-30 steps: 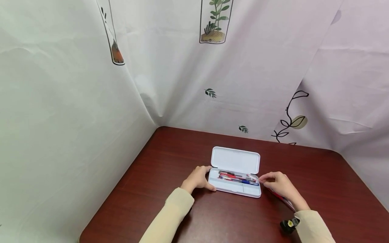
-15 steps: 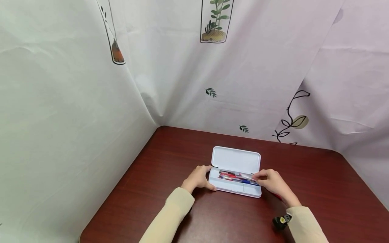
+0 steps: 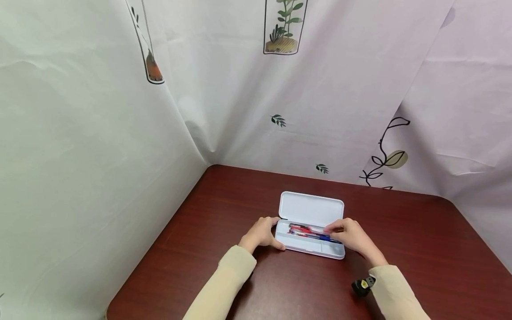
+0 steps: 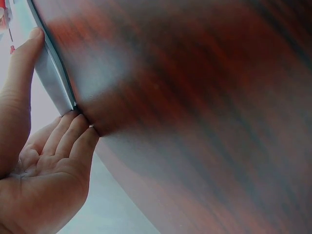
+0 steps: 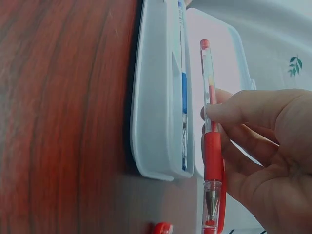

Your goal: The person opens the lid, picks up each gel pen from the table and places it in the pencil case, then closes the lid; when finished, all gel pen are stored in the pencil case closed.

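An open white pencil case [image 3: 300, 243] lies on the table, its lid [image 3: 311, 209] tipped back. Its rear compartment holds several pens [image 3: 306, 233] with red and blue parts; a blue-grip pen [image 5: 185, 92] also shows in the right wrist view. My left hand [image 3: 261, 233] grips the case's left end, thumb at the front corner and fingers behind. Between thumb and fingers my right hand [image 3: 349, 233] pinches a clear gel pen with red grip and cap [image 5: 213, 151], held above the right part of the case. Most of that pen is hidden by the hand in the head view.
A red-tipped object [image 5: 163, 228] lies on the table near the case's right end in the right wrist view. The dark red wooden table [image 3: 240, 195] meets pale printed curtains [image 3: 224, 111] at the back and left. A black wrist device [image 3: 362, 286] hangs at my right sleeve.
My right hand has moved left with the red pen, from the case's right end to over the rear compartment. My left hand keeps its grip on the case.
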The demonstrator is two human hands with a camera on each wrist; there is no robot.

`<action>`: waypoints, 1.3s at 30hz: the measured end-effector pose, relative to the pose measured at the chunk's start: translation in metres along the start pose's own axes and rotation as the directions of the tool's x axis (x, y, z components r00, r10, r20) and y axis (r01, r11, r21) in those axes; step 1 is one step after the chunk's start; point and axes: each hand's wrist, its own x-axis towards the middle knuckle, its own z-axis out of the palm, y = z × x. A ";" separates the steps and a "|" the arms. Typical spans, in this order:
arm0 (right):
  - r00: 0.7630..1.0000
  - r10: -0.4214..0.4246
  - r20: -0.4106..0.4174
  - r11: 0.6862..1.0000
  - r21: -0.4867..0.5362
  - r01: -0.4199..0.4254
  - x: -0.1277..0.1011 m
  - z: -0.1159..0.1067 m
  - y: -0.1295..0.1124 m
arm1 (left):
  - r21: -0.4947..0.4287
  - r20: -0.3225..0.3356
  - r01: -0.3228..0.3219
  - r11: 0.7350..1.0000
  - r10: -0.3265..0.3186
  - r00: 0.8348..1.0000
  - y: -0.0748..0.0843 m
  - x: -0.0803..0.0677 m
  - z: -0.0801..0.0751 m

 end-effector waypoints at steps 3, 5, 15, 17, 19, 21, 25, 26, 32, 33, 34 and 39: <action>1.000 -0.027 0.002 1.000 0.001 0.027 0.003 0.001 -0.002 | 0.006 -0.003 -0.002 1.000 0.002 1.000 0.000 0.001 0.000; 0.999 -0.045 0.004 0.999 0.005 0.045 0.004 0.002 -0.003 | 0.007 -0.004 -0.004 1.000 0.004 1.000 0.000 0.001 0.000; 0.999 -0.048 0.023 0.999 0.022 0.048 0.010 0.012 -0.007 | 0.008 -0.001 -0.007 1.000 0.007 1.000 -0.001 0.001 0.002; 0.997 -0.069 0.025 0.997 0.022 0.069 0.012 0.014 -0.007 | 0.006 -0.001 -0.008 1.000 0.008 1.000 -0.001 0.000 0.002; 0.995 -0.100 0.028 0.995 0.014 0.100 0.013 0.016 -0.008 | 0.006 -0.003 -0.015 1.000 0.015 1.000 -0.001 0.000 0.002; 0.991 -0.133 0.032 0.991 0.008 0.133 0.015 0.017 -0.008 | 0.010 -0.004 -0.022 1.000 0.022 1.000 -0.001 0.000 0.002; 0.987 -0.160 0.037 0.987 0.006 0.159 0.018 0.019 -0.010 | 0.012 -0.008 -0.030 0.999 0.030 1.000 0.000 -0.001 0.002; 0.986 -0.159 0.039 0.987 0.009 0.159 0.019 0.020 -0.010 | 0.011 -0.007 -0.029 1.000 0.029 1.000 0.000 -0.001 0.002; 0.991 -0.131 0.034 0.991 0.015 0.131 0.021 0.024 -0.014 | 0.010 -0.011 -0.028 1.000 0.028 1.000 0.000 -0.002 0.003; 0.992 -0.126 0.026 0.992 0.013 0.126 0.020 0.024 -0.015 | 0.011 -0.011 -0.031 0.999 0.031 0.999 0.000 -0.002 0.003; 0.992 -0.124 0.014 0.992 0.006 0.124 0.020 0.023 -0.016 | 0.011 -0.011 -0.033 0.999 0.033 0.999 0.000 -0.002 0.003; 0.992 -0.118 -0.047 0.993 -0.021 0.117 0.020 0.019 -0.015 | 0.017 -0.016 -0.047 0.999 0.047 0.999 -0.001 -0.001 0.002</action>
